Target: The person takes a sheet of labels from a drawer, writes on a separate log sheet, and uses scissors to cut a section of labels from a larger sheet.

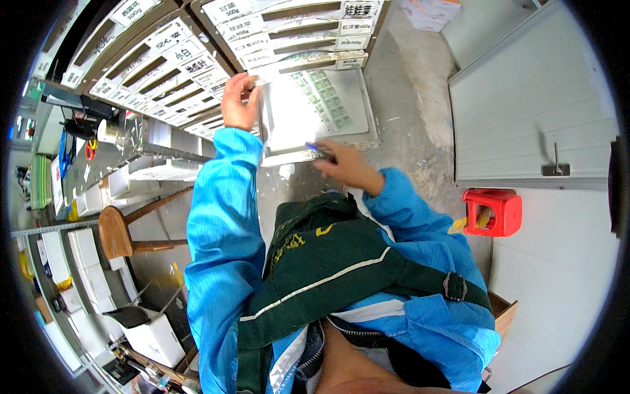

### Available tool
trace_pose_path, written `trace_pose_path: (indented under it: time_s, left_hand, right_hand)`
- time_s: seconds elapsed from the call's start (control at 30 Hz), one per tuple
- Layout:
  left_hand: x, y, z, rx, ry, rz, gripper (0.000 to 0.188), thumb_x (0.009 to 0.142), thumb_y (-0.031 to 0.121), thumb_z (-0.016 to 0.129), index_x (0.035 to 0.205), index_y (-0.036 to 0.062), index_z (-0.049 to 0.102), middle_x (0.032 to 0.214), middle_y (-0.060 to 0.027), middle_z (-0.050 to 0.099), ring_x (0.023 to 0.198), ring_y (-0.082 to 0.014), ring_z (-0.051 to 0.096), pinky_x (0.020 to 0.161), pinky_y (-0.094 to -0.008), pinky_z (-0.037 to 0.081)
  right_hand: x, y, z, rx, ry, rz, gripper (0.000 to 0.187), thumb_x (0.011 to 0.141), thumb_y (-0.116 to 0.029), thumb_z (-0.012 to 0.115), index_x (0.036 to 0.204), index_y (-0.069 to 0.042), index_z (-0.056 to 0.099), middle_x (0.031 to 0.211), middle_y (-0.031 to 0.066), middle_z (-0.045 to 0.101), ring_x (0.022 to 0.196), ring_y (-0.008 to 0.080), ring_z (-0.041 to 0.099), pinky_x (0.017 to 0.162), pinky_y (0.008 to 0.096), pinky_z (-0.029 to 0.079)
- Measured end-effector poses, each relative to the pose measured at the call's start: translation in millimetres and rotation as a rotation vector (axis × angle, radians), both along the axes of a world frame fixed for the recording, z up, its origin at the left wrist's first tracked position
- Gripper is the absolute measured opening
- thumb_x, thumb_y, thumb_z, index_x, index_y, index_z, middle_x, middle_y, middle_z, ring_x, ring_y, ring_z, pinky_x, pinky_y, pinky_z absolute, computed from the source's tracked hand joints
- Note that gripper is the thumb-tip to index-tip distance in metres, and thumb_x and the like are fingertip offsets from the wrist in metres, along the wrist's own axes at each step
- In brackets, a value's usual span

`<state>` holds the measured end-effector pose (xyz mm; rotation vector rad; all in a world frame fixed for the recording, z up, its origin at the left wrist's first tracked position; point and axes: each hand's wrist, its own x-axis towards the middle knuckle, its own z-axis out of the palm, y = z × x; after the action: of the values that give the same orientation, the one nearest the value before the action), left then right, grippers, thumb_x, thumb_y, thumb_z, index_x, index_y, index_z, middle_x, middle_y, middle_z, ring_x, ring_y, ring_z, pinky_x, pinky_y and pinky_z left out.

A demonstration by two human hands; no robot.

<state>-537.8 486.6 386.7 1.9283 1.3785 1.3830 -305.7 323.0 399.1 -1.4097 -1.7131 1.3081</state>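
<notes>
A shallow pale drawer (364, 98) is pulled out from the cabinet in front of me. In it lies a sheet of small green-and-white labels (321, 98) on a light backing. My left hand (241, 102) is at the drawer's left edge, its fingers loosely bent and the thumb apart from them, with nothing visible in the grasp. Over the drawer's near right side, my right hand (348, 165) is closed around a slim dark object with a blue tip (315, 148). Motion blur hides its exact kind.
Labelled drawer cabinets (289, 33) stand ahead and to the left. A cluttered bench (118, 157) with red-handled scissors (91, 150) and a wooden stool (116, 233) are at left. On the right are a white door (525, 111) and a red plastic stool (493, 213).
</notes>
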Motion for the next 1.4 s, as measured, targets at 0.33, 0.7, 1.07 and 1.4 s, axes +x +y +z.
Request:
trace_pose_path:
  time_s: [0.33,0.7,1.07,1.4]
  left_hand:
    - [-8.1,-82.0,-13.5,-0.458,-0.067,0.027,0.054,0.077,0.008,0.075,0.125,0.0062,0.052,0.115,-0.0100,0.058,0.100,-0.0205,0.059,0.080,-0.0321,0.053]
    - [-35.6,-109.4,-42.8,-0.486,-0.235,0.062,0.036,0.084,0.004,0.066,0.119,0.0030,0.058,0.092,-0.0029,0.064,0.082,-0.0095,0.058,0.074,-0.0234,0.049]
    - [-38.4,-131.5,-53.5,-0.525,-0.424,0.068,0.034,0.085,0.003,0.065,0.118,0.0009,0.058,0.097,-0.0029,0.064,0.084,-0.0087,0.059,0.077,-0.0233,0.048]
    - [-25.4,-145.4,-33.0,-0.490,-0.473,0.068,0.039,0.084,0.002,0.067,0.121,0.0023,0.056,0.099,-0.0034,0.063,0.087,-0.0102,0.059,0.079,-0.0246,0.048]
  right_hand:
    - [-17.2,118.7,-6.0,0.604,-0.573,0.458,0.063,0.066,-0.022,0.075,0.121,-0.008,0.051,0.109,0.0129,0.057,0.095,0.0314,0.060,0.077,0.0418,0.048]
    - [-21.8,114.5,0.3,0.522,-0.616,0.553,0.045,0.066,-0.008,0.066,0.110,-0.003,0.056,0.093,0.0184,0.065,0.085,0.0333,0.063,0.072,0.0448,0.049]
    - [-24.7,101.7,-13.3,0.598,-0.495,0.465,0.031,0.068,-0.008,0.062,0.098,-0.001,0.059,0.079,0.0194,0.065,0.072,0.0380,0.063,0.067,0.0457,0.050]
    - [0.7,135.6,20.3,0.123,-0.086,0.467,0.037,0.070,-0.005,0.061,0.107,-0.001,0.061,0.068,-0.0024,0.052,0.063,0.0050,0.043,0.058,0.0200,0.035]
